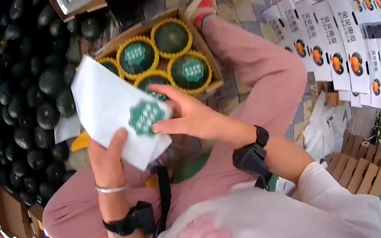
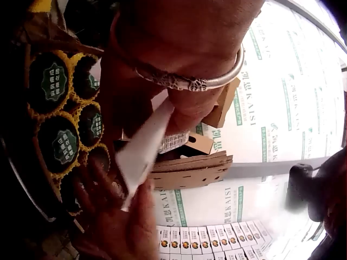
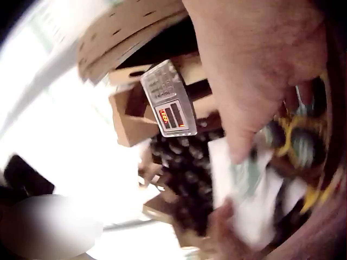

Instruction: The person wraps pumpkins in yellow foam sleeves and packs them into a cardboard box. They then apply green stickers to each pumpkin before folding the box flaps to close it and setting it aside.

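Head view: I judge the white sheet (image 1: 105, 95) light, floppy, easy to crease; the green label (image 1: 142, 116) on it probably thin and tacky, so I'd hold that by its rim. Left hand (image 1: 107, 155) grips the sheet's near edge, thumb on top; sheet sits at its 1 o'clock. For the right hand (image 1: 195, 115) it's at 9 o'clock, thumb at the label; can't tell whether it's pinching.

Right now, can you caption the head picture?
Left hand gripping white paper, right hand at green label, boxed pumpkins beyond.
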`<action>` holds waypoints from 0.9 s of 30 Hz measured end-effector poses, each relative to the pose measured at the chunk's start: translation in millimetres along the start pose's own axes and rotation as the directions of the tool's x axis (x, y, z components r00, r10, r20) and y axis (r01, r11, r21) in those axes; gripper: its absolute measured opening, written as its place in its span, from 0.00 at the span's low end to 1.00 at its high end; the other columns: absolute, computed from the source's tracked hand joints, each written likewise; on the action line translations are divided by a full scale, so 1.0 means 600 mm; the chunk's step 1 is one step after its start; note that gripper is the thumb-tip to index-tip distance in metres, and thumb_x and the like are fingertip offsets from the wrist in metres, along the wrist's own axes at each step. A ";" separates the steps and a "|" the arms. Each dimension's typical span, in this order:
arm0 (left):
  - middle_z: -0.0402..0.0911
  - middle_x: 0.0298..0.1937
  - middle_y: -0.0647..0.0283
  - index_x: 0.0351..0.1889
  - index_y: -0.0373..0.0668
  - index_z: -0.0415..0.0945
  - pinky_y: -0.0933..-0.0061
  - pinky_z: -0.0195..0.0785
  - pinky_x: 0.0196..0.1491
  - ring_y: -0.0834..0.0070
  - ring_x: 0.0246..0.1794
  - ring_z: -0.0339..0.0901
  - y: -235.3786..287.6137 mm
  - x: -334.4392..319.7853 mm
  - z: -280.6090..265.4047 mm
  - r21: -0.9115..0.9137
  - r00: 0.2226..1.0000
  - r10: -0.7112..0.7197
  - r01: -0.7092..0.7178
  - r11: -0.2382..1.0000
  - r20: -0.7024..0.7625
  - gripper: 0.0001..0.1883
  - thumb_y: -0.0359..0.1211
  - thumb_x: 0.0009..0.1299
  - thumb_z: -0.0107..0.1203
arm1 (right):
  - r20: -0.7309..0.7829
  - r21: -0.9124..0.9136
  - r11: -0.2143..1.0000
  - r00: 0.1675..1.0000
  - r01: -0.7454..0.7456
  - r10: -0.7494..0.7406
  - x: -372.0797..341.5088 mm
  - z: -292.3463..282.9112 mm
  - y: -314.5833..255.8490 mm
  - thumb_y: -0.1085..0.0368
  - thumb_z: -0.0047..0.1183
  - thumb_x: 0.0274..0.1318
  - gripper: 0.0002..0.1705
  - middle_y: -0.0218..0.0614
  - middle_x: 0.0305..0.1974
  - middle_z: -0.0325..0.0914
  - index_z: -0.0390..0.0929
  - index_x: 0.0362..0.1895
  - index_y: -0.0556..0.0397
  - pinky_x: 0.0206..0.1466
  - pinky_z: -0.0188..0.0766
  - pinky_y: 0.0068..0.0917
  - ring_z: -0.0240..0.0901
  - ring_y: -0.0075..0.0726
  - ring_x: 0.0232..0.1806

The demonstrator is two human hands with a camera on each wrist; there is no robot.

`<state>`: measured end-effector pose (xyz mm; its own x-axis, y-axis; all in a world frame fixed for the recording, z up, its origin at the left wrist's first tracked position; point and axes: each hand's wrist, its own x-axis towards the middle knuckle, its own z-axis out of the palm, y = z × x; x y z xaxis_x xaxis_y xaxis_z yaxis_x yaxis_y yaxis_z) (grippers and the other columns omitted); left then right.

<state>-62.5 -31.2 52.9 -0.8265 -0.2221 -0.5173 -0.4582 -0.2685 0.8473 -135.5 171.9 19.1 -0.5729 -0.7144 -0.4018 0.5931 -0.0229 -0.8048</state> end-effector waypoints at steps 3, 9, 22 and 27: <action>0.79 0.48 0.56 0.57 0.32 0.68 0.66 0.76 0.39 0.66 0.42 0.79 -0.017 -0.010 0.021 -0.342 0.988 -0.099 0.133 0.930 0.116 0.19 0.34 0.72 0.50 | -0.172 -0.111 0.942 0.927 0.318 -0.333 0.015 0.047 0.009 0.74 0.58 0.54 0.45 0.38 0.61 0.63 0.48 0.72 0.53 0.57 0.66 0.25 0.64 0.28 0.58; 0.80 0.44 0.62 0.52 0.35 0.73 0.73 0.73 0.38 0.75 0.38 0.77 -0.030 -0.027 0.004 -0.213 0.980 -0.123 0.154 0.965 0.154 0.14 0.31 0.72 0.52 | 0.151 -0.859 0.321 0.798 0.398 -0.584 0.001 0.032 -0.012 0.67 0.64 0.44 0.22 0.48 0.65 0.60 0.80 0.48 0.55 0.64 0.58 0.38 0.61 0.49 0.62; 0.79 0.47 0.62 0.57 0.32 0.69 0.74 0.70 0.46 0.76 0.45 0.76 -0.018 -0.007 -0.031 -0.026 0.974 -0.132 0.140 0.990 0.185 0.26 0.22 0.57 0.51 | -0.573 -0.529 0.847 0.713 0.055 -0.404 0.114 -0.171 -0.020 0.65 0.60 0.54 0.09 0.35 0.30 0.79 0.78 0.31 0.59 0.36 0.69 0.26 0.74 0.28 0.30; 0.79 0.45 0.59 0.55 0.30 0.70 0.73 0.70 0.45 0.71 0.44 0.77 0.024 -0.007 -0.016 0.039 0.955 -0.294 0.296 0.955 -0.038 0.25 0.22 0.55 0.51 | 0.216 -0.976 -0.169 0.666 0.135 -0.714 0.207 -0.266 0.015 0.67 0.61 0.48 0.09 0.42 0.38 0.73 0.75 0.32 0.55 0.45 0.70 0.39 0.69 0.51 0.42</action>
<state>-62.3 -43.2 65.9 -0.6420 -0.1692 -0.7478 -0.6944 -0.2852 0.6606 -291.4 194.5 -107.7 -0.6828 -0.6105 0.4013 -0.7301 0.5901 -0.3445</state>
